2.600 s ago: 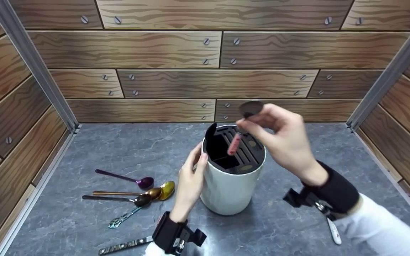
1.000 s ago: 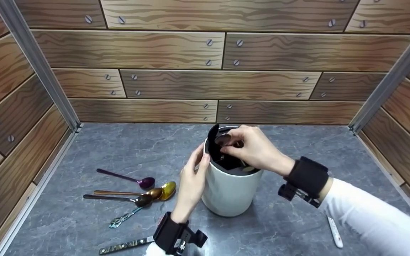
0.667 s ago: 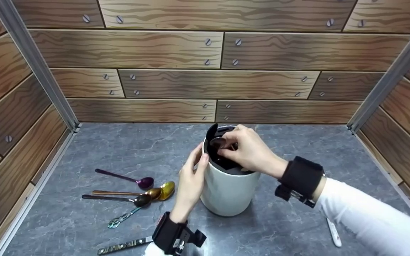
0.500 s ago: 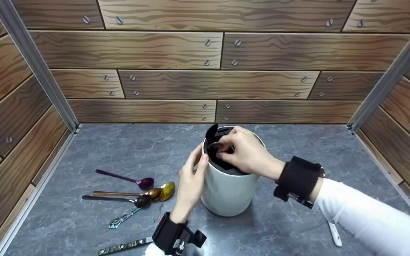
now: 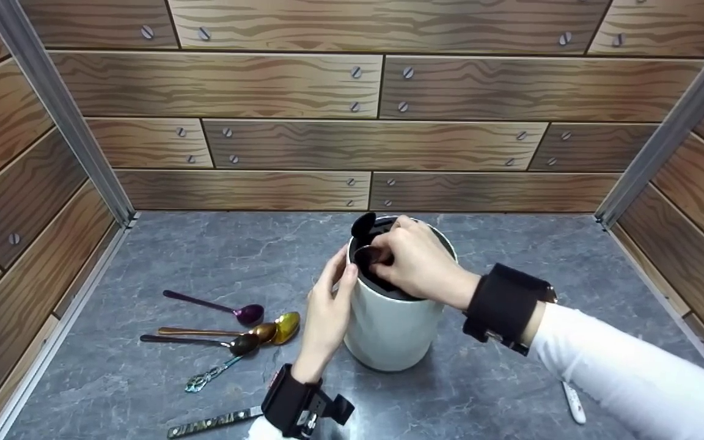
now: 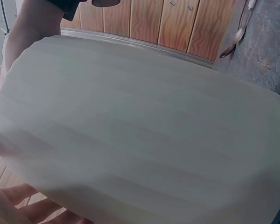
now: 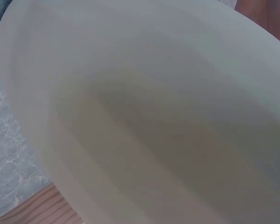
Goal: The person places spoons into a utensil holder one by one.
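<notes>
Right hand [image 5: 416,256] pinches a dark-bowled spoon [image 5: 365,253] in the mouth of a white utensil holder [image 5: 392,333]

The head view alone takes in the row of cutlery at the left of the grey surface [image 5: 492,391]: a purple spoon [image 5: 249,314], a copper spoon [image 5: 264,332] whose bowl meets that of a yellow-gold spoon [image 5: 287,327], a black spoon [image 5: 244,344] just below, a teal openwork handle [image 5: 198,382] reaching up towards it, and a patterned handle [image 5: 214,423] near the left wrist. A white handle [image 5: 574,403] lies at far right, partly under the sleeve. The left wrist view adds the fingers of the left hand [image 5: 326,311] curving along the holder's side; the head view mostly shows that hand's back, with the thumb at the rim. The right wrist view is nearly filled by the holder's pale wall.

The dark-bowled spoon is at the left part of the opening, its rounded bowl uppermost with a shiny edge. The right hand's thumb and fingers pinch it below the bowl; the rest of it is hidden.

The utensil holder stands upright on the surface, a smooth white cylinder gripped at its left by the left hand. Inside its rim sits a black insert [image 5: 398,294], largely covered by the right hand. A black rounded piece [image 5: 363,225] sticks up at the back left; whether it is a utensil cannot be told.
</notes>
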Motion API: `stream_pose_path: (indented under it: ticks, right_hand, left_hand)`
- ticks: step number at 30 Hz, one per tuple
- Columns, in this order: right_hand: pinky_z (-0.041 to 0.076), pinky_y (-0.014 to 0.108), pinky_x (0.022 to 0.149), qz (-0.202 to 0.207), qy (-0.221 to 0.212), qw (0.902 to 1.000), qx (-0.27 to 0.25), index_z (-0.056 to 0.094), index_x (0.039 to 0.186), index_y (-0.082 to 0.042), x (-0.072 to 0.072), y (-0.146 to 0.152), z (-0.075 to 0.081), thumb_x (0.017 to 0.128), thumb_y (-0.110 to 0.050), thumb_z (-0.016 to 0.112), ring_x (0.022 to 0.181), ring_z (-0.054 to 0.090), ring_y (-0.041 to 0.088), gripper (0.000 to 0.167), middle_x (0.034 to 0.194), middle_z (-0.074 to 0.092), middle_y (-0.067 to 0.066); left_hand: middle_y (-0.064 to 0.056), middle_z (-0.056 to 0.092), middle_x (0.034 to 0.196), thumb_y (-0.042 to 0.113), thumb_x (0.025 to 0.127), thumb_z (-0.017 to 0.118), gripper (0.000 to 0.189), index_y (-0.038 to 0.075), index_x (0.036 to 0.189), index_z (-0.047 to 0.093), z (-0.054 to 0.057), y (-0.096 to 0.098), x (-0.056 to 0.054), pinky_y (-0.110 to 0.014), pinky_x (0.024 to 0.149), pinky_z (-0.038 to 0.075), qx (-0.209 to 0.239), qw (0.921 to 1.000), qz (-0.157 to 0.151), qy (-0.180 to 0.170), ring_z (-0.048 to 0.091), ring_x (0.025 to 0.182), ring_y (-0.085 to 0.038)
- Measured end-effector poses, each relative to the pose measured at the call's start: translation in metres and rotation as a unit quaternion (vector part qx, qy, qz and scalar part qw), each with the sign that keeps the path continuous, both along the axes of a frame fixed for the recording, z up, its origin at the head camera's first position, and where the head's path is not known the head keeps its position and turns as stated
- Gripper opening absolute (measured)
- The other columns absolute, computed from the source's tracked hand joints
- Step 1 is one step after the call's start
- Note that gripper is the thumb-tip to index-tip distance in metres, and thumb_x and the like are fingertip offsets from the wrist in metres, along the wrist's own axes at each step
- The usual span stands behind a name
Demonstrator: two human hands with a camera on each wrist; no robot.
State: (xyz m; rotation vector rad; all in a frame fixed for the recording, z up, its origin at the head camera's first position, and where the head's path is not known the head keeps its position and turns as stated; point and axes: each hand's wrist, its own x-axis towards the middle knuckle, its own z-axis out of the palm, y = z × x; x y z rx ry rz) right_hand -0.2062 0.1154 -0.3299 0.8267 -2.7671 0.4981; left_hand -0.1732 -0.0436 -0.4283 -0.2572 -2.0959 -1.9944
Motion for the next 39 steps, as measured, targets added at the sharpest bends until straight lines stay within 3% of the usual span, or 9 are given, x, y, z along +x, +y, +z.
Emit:
stream_pose_path:
  ticks: [11, 21, 26, 30, 34, 39]
  right_hand:
    - [0.054, 0.045, 0.083, -0.021, -0.028, 0.9991, -0.025, 0.082, 0.103, -0.008, 0.002, 0.000, 0.000, 0.086, -0.012, 0.080, 0.091, 0.058, 0.024, 0.017, 0.087, 0.080, 0.004]
    - [0.054, 0.047, 0.091, 0.005, -0.021, 0.9963, -0.083, 0.078, 0.115, -0.006, 0.007, 0.017, 0.009, 0.088, -0.013, 0.082, 0.101, 0.067, 0.028, 0.028, 0.111, 0.082, 0.008]
    - [0.056, 0.049, 0.097, 0.011, 0.017, 0.9925, -0.120, 0.076, 0.124, -0.009, 0.017, 0.037, 0.013, 0.091, -0.018, 0.082, 0.113, 0.069, 0.028, 0.035, 0.123, 0.079, 0.007]
    - [0.056, 0.049, 0.104, 0.002, 0.018, 0.9898, -0.141, 0.073, 0.130, -0.012, 0.033, 0.056, 0.014, 0.093, -0.019, 0.081, 0.123, 0.068, 0.026, 0.039, 0.131, 0.075, 0.005]
    - [0.058, 0.033, 0.100, -0.021, 0.027, 0.9854, -0.167, 0.073, 0.133, -0.016, 0.049, 0.074, 0.011, 0.091, -0.017, 0.083, 0.126, 0.065, 0.014, 0.043, 0.135, 0.074, 0.001]
    - [0.048, 0.009, 0.094, -0.037, 0.067, 0.9676, -0.241, 0.073, 0.133, -0.015, 0.064, 0.096, -0.001, 0.087, -0.003, 0.083, 0.121, 0.060, -0.008, 0.049, 0.131, 0.076, 0.004]
  left_hand:
    - [-0.019, 0.059, 0.154, 0.025, 0.111, 0.053, 0.047, 0.004, 0.153, 0.052, 0.000, -0.001, 0.000, -0.049, 0.122, 0.049, -0.009, 1.0000, 0.002, -0.003, 0.056, 0.145, -0.035]
    - [-0.016, 0.061, 0.153, 0.029, 0.111, 0.053, 0.047, 0.009, 0.154, 0.053, -0.002, -0.002, 0.000, -0.052, 0.122, 0.047, -0.026, 0.9996, 0.007, 0.000, 0.057, 0.144, -0.034]
    - [-0.015, 0.061, 0.154, 0.028, 0.111, 0.052, 0.047, 0.009, 0.154, 0.053, -0.003, -0.002, 0.001, -0.051, 0.122, 0.047, -0.024, 0.9997, 0.007, -0.002, 0.057, 0.144, -0.033]
    - [-0.015, 0.061, 0.153, 0.027, 0.111, 0.053, 0.046, 0.008, 0.153, 0.053, -0.004, 0.001, 0.001, -0.050, 0.120, 0.050, -0.017, 0.9998, 0.006, -0.005, 0.058, 0.143, -0.033]
    - [-0.017, 0.060, 0.154, 0.026, 0.111, 0.053, 0.046, 0.007, 0.154, 0.052, -0.004, 0.002, 0.001, -0.049, 0.119, 0.051, -0.014, 0.9999, 0.002, -0.007, 0.058, 0.142, -0.033]
    - [-0.018, 0.059, 0.154, 0.025, 0.111, 0.052, 0.046, 0.006, 0.154, 0.052, -0.002, -0.003, 0.001, -0.049, 0.118, 0.052, -0.019, 0.9998, 0.005, -0.006, 0.059, 0.142, -0.034]
